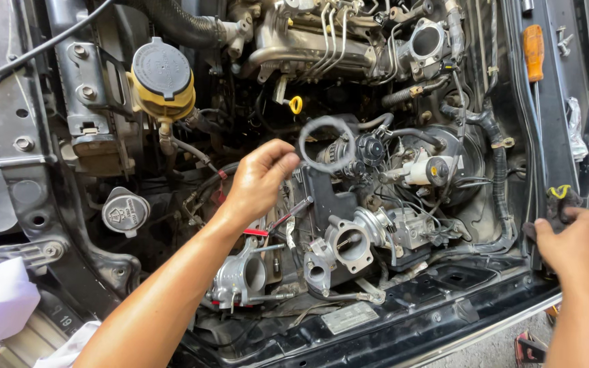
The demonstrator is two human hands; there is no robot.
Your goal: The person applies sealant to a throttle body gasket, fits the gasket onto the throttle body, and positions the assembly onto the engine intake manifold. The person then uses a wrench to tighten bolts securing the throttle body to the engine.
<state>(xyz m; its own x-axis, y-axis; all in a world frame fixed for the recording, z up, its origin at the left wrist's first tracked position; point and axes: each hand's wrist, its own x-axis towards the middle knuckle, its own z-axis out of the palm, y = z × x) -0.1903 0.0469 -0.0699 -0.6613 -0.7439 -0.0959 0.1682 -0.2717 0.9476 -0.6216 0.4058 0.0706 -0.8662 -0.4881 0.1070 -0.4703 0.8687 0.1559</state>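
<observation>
At the left sits a yellow reservoir (163, 85) with a dark cap. The left hand (259, 178) pinches a grey rubber ring (327, 143) between thumb and fingertips, holding it over the middle of the engine (349, 238). It is best kept flat and untwisted. At the right, the right hand (570, 242) rests closed on the bay edge beside a yellow-tipped latch (560, 193).
</observation>
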